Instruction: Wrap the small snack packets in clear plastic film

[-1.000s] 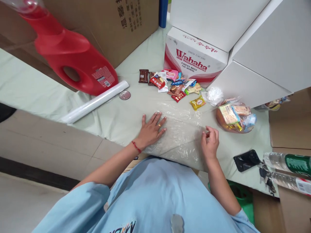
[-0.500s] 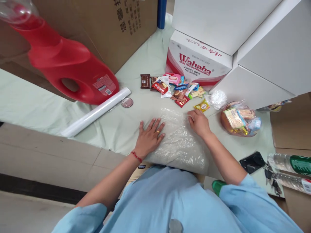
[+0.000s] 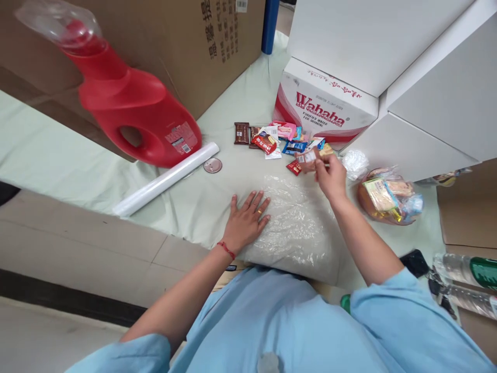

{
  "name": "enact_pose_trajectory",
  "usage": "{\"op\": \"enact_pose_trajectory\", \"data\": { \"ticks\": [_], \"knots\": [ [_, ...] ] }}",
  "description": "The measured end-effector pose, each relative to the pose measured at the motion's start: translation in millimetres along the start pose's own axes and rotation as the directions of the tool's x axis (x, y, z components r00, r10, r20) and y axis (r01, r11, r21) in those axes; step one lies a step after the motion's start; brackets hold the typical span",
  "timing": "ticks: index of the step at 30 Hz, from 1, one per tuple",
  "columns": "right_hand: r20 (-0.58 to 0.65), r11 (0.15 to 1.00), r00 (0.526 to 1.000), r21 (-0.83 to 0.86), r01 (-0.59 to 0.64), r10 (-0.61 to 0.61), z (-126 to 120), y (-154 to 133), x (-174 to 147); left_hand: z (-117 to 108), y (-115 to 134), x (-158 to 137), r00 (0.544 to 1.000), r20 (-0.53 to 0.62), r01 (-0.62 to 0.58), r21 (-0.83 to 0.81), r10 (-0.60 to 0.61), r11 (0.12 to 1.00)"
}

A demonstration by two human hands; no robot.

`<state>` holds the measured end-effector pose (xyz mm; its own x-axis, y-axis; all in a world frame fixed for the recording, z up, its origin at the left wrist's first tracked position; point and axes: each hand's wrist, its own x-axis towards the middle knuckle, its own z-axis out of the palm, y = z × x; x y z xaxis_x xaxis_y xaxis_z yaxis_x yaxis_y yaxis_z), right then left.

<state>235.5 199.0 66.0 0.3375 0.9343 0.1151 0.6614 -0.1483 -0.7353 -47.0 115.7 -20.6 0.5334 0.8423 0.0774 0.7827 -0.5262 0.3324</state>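
My left hand (image 3: pixel 245 221) lies flat with fingers spread, at the left edge of a sheet of clear plastic film (image 3: pixel 297 220) on the cloth. Between its thumb and fingers my right hand (image 3: pixel 332 176) grips a brown snack packet (image 3: pixel 308 159) by its right end, at the front of the snack pile. Around it lie a small red packet (image 3: pixel 294 167), a blue packet (image 3: pixel 294 147), a red-and-white packet (image 3: pixel 265 141), a pink packet (image 3: pixel 283 128) and a dark brown packet (image 3: pixel 241 133). My fingers partly cover a yellowish packet (image 3: pixel 327 148).
A white roll (image 3: pixel 166 180) and a round disc (image 3: pixel 213 165) lie at left, by a red jug (image 3: pixel 140 114). Behind the snacks stands a Wahaha carton (image 3: pixel 324 106). At right are crumpled clear plastic (image 3: pixel 355 165), a bag of snacks (image 3: pixel 388 197), a phone (image 3: pixel 414 263) and bottles (image 3: pixel 466 300).
My right hand has moved up from the film's top edge to the snack pile and taken hold of the brown packet. The yellow packet is no longer visible. My left hand stays flat.
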Motion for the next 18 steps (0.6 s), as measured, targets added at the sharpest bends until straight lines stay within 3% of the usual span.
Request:
{"op": "enact_pose_trajectory", "data": {
  "ticks": [1,3,5,6,7,8,9,11,13,15,18],
  "knots": [
    [0.046,0.970,0.993,0.210,-0.120,0.113,-7,4,-18,0,0,0,1.000,0.000,-0.001,-0.004,0.001,1.000],
    [0.253,0.788,0.928,0.494,-0.366,0.273,-14,13,-60,1,0,0,1.000,0.002,-0.001,-0.008,0.001,1.000],
    [0.434,0.629,0.837,0.559,-0.540,0.334,-13,22,-102,1,0,1,1.000,0.002,0.002,-0.006,-0.002,1.000],
    [0.485,0.597,0.799,0.540,-0.593,0.356,-11,26,-121,0,0,1,1.000,0.001,0.003,-0.002,-0.003,1.000],
    [0.500,0.618,0.781,0.494,-0.611,0.373,-9,30,-138,1,1,1,1.000,0.000,0.004,0.002,-0.004,1.000],
    [0.478,0.691,0.793,0.424,-0.585,0.378,-9,33,-152,1,1,1,1.000,0.001,0.004,0.007,-0.004,1.000],
    [0.415,0.797,0.834,0.324,-0.509,0.364,-10,36,-162,1,1,1,1.000,0.003,0.003,0.011,-0.003,1.000],
    [0.245,0.968,0.942,0.045,-0.247,0.229,-17,38,-172,1,0,1,1.000,0.016,-0.001,0.021,0.001,1.000],
    [0.194,0.983,0.981,-0.183,0.017,0.019,-24,37,-171,0,0,1,0.999,0.033,-0.009,0.033,0.008,0.999],
    [0.326,0.942,0.940,-0.270,0.199,-0.105,-26,34,-163,0,0,1,0.999,0.042,-0.014,0.046,0.012,0.999],
    [0.569,0.882,0.814,-0.317,0.348,-0.117,-20,31,-150,-1,1,2,0.999,0.047,-0.015,0.057,0.012,0.998]
  ]
}}
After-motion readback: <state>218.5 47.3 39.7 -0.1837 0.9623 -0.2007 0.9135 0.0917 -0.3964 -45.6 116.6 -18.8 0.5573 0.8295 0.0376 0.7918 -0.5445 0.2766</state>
